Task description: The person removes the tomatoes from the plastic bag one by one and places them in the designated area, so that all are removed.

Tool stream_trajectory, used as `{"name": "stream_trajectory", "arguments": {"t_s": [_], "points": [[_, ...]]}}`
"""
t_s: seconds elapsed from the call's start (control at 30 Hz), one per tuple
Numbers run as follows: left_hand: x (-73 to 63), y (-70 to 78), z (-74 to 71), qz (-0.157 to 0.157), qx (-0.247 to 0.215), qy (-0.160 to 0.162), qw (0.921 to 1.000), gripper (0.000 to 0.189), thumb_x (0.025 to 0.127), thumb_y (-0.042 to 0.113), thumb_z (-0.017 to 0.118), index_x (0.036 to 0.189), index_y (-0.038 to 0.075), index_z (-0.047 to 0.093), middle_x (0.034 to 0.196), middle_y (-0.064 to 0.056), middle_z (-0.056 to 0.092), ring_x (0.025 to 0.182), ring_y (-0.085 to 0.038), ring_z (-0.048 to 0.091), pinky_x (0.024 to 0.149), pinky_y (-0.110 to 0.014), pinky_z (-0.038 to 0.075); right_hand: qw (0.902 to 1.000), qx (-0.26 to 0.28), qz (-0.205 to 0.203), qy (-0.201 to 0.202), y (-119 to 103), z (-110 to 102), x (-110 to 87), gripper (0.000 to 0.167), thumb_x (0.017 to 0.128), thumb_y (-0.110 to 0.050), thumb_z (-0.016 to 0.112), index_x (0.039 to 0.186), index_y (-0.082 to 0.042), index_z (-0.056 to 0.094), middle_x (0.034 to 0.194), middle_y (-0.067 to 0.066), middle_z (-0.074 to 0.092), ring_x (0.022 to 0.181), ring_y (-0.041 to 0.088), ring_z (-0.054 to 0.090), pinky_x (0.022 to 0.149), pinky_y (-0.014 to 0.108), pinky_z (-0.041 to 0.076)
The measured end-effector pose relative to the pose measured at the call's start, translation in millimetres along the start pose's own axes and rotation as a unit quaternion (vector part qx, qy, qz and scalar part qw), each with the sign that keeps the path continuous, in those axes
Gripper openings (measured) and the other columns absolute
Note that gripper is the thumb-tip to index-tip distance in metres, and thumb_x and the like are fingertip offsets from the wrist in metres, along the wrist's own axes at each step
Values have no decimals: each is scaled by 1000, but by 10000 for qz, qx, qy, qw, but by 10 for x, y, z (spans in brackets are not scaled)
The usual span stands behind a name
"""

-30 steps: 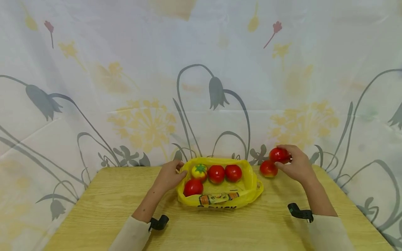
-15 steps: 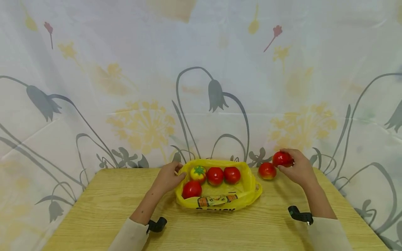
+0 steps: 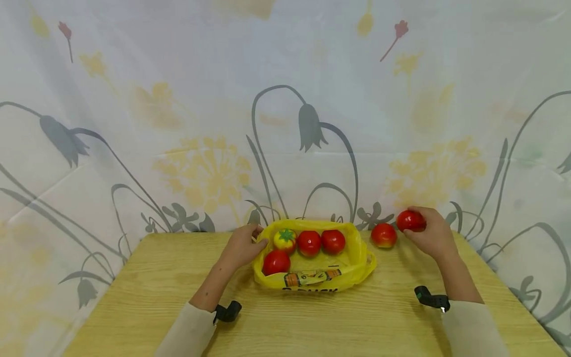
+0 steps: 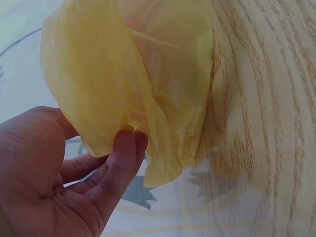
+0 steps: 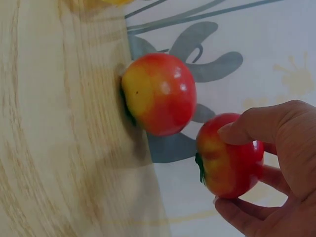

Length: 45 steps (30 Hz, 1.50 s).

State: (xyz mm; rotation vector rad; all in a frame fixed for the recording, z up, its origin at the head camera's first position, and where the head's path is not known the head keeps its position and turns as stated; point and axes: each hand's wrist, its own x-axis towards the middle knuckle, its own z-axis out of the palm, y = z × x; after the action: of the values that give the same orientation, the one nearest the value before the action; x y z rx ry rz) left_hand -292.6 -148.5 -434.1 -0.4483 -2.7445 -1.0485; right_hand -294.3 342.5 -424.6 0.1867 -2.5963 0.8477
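My left hand (image 3: 242,246) pinches the left edge of a yellow plastic bag (image 3: 365,270); in the left wrist view, fingers and thumb meet at the bag's thin film (image 4: 94,79). Inside the wide-open bag sit several tomatoes, among them a red one (image 3: 276,262) at front left and one turned with its green star-shaped top (image 3: 285,237) up. To the right, my right hand (image 3: 432,234) grips a red tomato (image 3: 411,220), thumb on one side and fingers on the other. Just left of it, another tomato (image 5: 160,94) rests on the table, green leaves downward.
The bag and loose tomato are near the back of a light wood-grain table (image 3: 321,322). Directly behind it hangs a pale cloth (image 3: 285,59) printed with flowers. Black wrist cameras are on both forearms, the left one (image 3: 228,311) close over the table.
My right hand has moved slightly right with its tomato, away from the tomato on the table that it overlapped earlier. The left hand stays at the bag's edge.
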Motion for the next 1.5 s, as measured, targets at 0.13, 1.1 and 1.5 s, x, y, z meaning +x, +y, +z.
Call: {"name": "stream_trajectory", "arguments": {"t_s": [0.13,1.1,1.5], "points": [[7,2,5,1,5,-4,10000,31,98,15,75,124,-2,70,111,-13,71,94,-27,67,83,-44,59,9999,-43,107,-36,33,-15,8,61,88,-6,79,142,10,55,141,41,50,125,59,48,99,77,43],[-26,17,-3,-56,25,-16,10000,32,97,16,75,123,-2,71,112,-15,72,97,-29,68,85,-45,60,9973,-224,469,-528,296,113,-106,62,91,-10,78,142,11,52,140,44,49,122,62,48,99,77,44],[-2,29,-5,-35,75,5,10000,28,97,15,75,120,-1,71,109,-13,72,95,-27,67,84,-44,60,9972,-252,424,-563,350,136,-89,61,90,-12,80,139,13,53,134,44,53,118,61,51,97,75,46]]}}
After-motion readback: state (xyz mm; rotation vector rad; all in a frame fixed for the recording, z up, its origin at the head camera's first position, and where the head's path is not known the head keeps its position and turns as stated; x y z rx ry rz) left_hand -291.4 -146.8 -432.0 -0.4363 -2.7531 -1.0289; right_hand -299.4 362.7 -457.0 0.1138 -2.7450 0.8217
